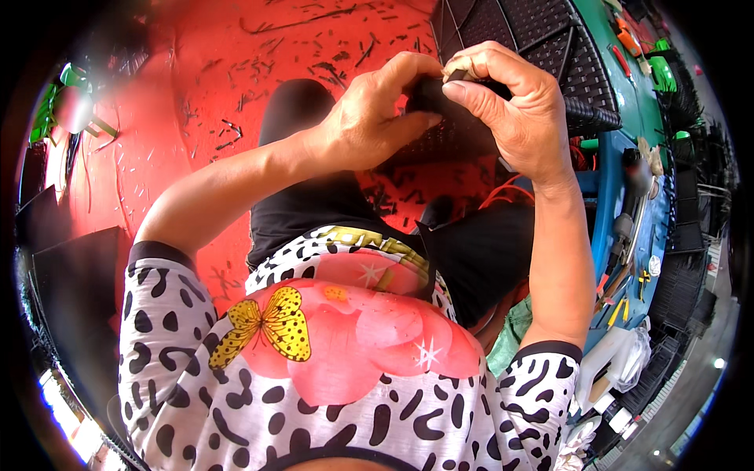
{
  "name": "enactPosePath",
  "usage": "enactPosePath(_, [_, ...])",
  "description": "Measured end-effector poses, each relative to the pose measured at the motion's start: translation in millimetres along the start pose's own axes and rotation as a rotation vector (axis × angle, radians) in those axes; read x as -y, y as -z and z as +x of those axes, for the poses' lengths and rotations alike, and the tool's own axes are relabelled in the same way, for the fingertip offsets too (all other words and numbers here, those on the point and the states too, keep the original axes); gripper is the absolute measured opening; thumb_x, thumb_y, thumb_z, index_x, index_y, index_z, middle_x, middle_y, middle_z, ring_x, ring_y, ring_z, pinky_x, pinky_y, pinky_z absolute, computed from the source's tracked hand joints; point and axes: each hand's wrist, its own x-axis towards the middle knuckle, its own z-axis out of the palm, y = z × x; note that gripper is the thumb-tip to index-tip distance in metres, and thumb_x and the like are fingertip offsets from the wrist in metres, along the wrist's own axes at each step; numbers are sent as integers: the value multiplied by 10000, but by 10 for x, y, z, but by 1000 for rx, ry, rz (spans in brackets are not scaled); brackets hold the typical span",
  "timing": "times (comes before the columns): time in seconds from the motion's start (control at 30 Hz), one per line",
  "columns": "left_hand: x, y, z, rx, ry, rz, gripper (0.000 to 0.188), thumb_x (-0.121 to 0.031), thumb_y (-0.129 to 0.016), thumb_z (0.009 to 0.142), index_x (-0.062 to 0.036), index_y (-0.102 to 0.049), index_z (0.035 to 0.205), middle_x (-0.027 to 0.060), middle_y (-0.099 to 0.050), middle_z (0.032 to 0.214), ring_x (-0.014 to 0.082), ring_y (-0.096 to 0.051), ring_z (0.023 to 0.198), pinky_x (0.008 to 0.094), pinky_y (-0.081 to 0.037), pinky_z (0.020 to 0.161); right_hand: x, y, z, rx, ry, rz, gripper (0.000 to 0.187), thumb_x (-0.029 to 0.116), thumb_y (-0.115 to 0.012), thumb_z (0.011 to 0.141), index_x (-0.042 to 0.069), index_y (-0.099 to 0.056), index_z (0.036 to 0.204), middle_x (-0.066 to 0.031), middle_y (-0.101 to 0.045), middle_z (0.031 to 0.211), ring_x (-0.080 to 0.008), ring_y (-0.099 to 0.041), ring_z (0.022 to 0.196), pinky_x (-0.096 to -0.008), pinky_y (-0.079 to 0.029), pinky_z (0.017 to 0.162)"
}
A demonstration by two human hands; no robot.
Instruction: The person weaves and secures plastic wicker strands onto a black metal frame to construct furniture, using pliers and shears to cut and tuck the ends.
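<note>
A dark brown woven wicker piece (534, 47) stands in front of me at the upper right, its strips crossing in a tight weave. My right hand (522, 110) is at its near edge, with thumb and index finger pinched on a short dark strip (457, 76). A pale wrap covers one of that hand's fingertips. My left hand (373, 114) curves round a dark part of the piece just left of it, thumb below and fingers above. Its fingertips are partly lost against the dark weave, so the exact grip is unclear.
Dark strip scraps litter the red floor (196, 118). On the right, a blue bench (605, 204) carries hand tools, including yellow-handled ones (618, 312). Beyond the weave lies a green surface (640, 102). A white stool (75, 110) stands far left, above dark panels (75, 275).
</note>
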Motion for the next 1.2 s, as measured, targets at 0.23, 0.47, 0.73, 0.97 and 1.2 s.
enactPosePath(0.23, [144, -44, 6, -52, 0, -113, 331, -61, -616, 848, -22, -466, 1141, 31, -548, 1005, 107, -541, 958, 245, -442, 834, 11, -82, -56, -128, 74, 9, 94, 29, -660, 759, -18, -599, 812, -63, -578, 744, -145, -572, 679, -238, -446, 627])
enactPosePath(0.47, [97, -25, -34, -61, -49, -63, 405, -71, -645, 804, -13, -476, 1167, 82, -583, 1026, 166, -562, 985, 291, -446, 846, -35, -343, -261, -432, 439, -502, 98, 70, -669, 725, 38, -589, 772, -71, -603, 827, -271, -584, 811, -346, -449, 719])
enactPosePath(0.73, [98, -131, 187, -37, -22, -59, 461, -14, -663, 697, -49, -481, 1119, 97, -600, 919, 217, -610, 845, 312, -479, 730, -64, -457, -295, -455, 406, -304, 104, -5, -636, 758, -20, -566, 833, -135, -602, 886, -289, -607, 814, -363, -514, 706])
enactPosePath(0.97, [232, -306, 191, -238, -131, -49, 391, -75, -710, 630, -45, -504, 961, 95, -580, 806, 262, -590, 691, 322, -468, 615, 30, -673, -316, -541, 172, 18, 81, -28, -589, 816, -53, -526, 861, -174, -600, 877, -250, -610, 808, -338, -514, 723])
enactPosePath(1.2, [273, -473, 170, -476, -271, -36, 393, -70, -734, 629, -31, -503, 944, 94, -553, 782, 228, -572, 627, 310, -458, 559, 209, -685, -211, -651, -6, 229, 73, 51, -515, 885, -10, -488, 857, -139, -581, 818, -129, -518, 671, -199, -358, 500])
